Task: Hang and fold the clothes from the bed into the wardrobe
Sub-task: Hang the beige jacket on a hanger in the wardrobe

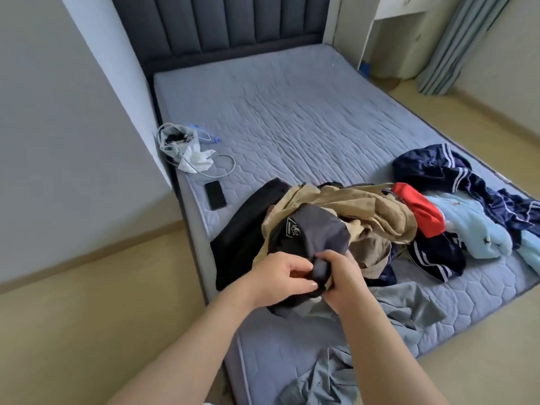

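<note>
A heap of clothes lies at the near end of the bed. Both my hands hold a dark grey and black garment with a small patch on it, lifted a little off the heap. My left hand pinches its lower edge and my right hand grips the bunched cloth beside it. Under it lie a tan garment, a black one, a red piece, a light blue top and navy striped clothes. The wardrobe is not in view.
A black phone lies near the bed's left edge, with a grey pouch, cable and crumpled cloth behind it. Grey fabric hangs over the near corner. A wall runs along the left, curtains hang at the far right.
</note>
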A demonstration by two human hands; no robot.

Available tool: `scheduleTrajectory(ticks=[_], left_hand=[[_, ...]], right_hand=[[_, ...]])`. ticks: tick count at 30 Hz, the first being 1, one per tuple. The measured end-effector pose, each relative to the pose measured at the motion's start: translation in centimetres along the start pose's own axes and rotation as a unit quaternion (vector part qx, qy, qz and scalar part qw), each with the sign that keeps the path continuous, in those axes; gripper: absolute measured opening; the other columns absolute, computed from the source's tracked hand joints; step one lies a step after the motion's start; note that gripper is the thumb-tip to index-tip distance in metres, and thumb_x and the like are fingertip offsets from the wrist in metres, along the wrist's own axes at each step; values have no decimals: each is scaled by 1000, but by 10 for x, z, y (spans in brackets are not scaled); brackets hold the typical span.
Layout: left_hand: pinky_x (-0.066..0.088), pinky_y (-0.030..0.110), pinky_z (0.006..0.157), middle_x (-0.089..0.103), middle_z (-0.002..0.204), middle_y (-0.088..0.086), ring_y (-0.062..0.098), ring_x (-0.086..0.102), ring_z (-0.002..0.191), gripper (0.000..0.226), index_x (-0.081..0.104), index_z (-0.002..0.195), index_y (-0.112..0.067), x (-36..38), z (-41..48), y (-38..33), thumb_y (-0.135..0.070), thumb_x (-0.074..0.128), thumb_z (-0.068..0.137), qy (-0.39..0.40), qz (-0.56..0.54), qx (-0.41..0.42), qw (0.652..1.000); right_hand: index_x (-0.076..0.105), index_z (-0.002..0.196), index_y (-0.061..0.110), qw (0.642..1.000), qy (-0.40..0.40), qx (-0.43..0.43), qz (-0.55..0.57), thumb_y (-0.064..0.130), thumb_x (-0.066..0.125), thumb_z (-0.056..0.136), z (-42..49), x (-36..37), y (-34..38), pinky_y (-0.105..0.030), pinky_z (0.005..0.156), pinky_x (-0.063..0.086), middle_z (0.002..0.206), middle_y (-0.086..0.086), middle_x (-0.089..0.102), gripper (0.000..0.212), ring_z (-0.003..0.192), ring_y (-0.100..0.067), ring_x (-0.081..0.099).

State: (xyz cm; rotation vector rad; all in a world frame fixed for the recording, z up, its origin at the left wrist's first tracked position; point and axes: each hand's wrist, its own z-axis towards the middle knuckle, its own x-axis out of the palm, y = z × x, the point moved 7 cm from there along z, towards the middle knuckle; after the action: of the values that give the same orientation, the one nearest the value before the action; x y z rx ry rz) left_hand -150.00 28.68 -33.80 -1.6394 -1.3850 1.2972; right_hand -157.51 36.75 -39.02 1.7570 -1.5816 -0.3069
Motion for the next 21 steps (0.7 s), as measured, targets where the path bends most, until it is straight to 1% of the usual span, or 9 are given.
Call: scheduleTrajectory(ticks=[3, 5, 7, 8, 11, 12, 14, 18, 21], left_hand=[[47, 17, 73, 68, 77, -7, 4, 61, 78, 10, 73, 83, -24, -26, -34, 21, -26, 64, 85, 23, -146, -39, 988], [45, 21, 70, 70, 79, -7, 9, 63, 83, 18, 73, 80, -26, -52, -46, 46, -35, 59, 88, -114, -238, -110, 958], [43, 27, 70, 64, 87, -4, 15, 58, 86, 22, 66, 88, -23, -69, -60, 81, -43, 56, 89, -270, -292, -222, 890], [45, 33, 79, 61, 93, -3, 17, 56, 92, 27, 62, 92, -24, -68, -65, 89, -50, 57, 86, -277, -337, -265, 860], [35, 46, 106, 61, 122, 8, 28, 53, 119, 61, 66, 113, -24, -47, -50, 79, -70, 55, 76, -110, -539, -230, 803], [40, 43, 104, 61, 125, 10, 28, 55, 119, 65, 67, 116, -20, -44, -45, 72, -70, 55, 76, -91, -570, -208, 789], [55, 34, 80, 68, 112, 12, 26, 66, 102, 51, 73, 105, -14, -44, -36, 62, -56, 57, 81, -109, -560, -196, 798], [52, 22, 46, 68, 66, 10, 19, 68, 54, 30, 67, 80, -9, -52, -21, 49, -26, 45, 94, -178, -507, -178, 824], [42, 17, 32, 61, 46, 8, 16, 60, 38, 58, 67, 45, -7, -56, -16, 28, -20, 42, 96, -170, -485, -140, 846]], right_hand=[[60, 93, 8, 994, 31, -93, -56, -17, 39, 78, -22, 26, 1, -34, 64, 43, 80, -16, 59, 36, 71, -27, 56], [63, 77, 12, 988, 40, -123, -89, -16, 38, 75, -33, 36, 3, -29, 58, 37, 72, -12, 54, 38, 64, -23, 50], [67, 68, 19, 986, 45, -132, -91, -14, 38, 73, -42, 41, 5, -27, 59, 37, 68, -9, 55, 44, 62, -22, 50], [68, 65, 21, 987, 49, -131, -82, -13, 37, 73, -46, 43, 5, -27, 59, 38, 65, -8, 56, 47, 61, -22, 51], [68, 66, 19, 987, 84, -107, -90, -14, 35, 70, -57, 52, 3, -25, 54, 38, 61, -7, 57, 46, 54, -20, 53], [68, 68, 17, 985, 100, -94, -101, -14, 35, 69, -60, 56, 1, -24, 52, 39, 62, -9, 57, 45, 53, -21, 53], [68, 71, 15, 983, 138, -67, -105, -14, 33, 68, -67, 62, 0, -25, 52, 42, 63, -11, 59, 45, 54, -22, 55], [64, 84, 11, 983, 154, -58, -77, -9, 36, 70, -73, 58, 15, -31, 66, 49, 71, -12, 65, 37, 64, -26, 62], [65, 82, 11, 994, 95, -45, -40, 8, 45, 80, -67, 38, 32, -27, 60, 49, 68, -11, 66, 19, 59, -25, 64]])
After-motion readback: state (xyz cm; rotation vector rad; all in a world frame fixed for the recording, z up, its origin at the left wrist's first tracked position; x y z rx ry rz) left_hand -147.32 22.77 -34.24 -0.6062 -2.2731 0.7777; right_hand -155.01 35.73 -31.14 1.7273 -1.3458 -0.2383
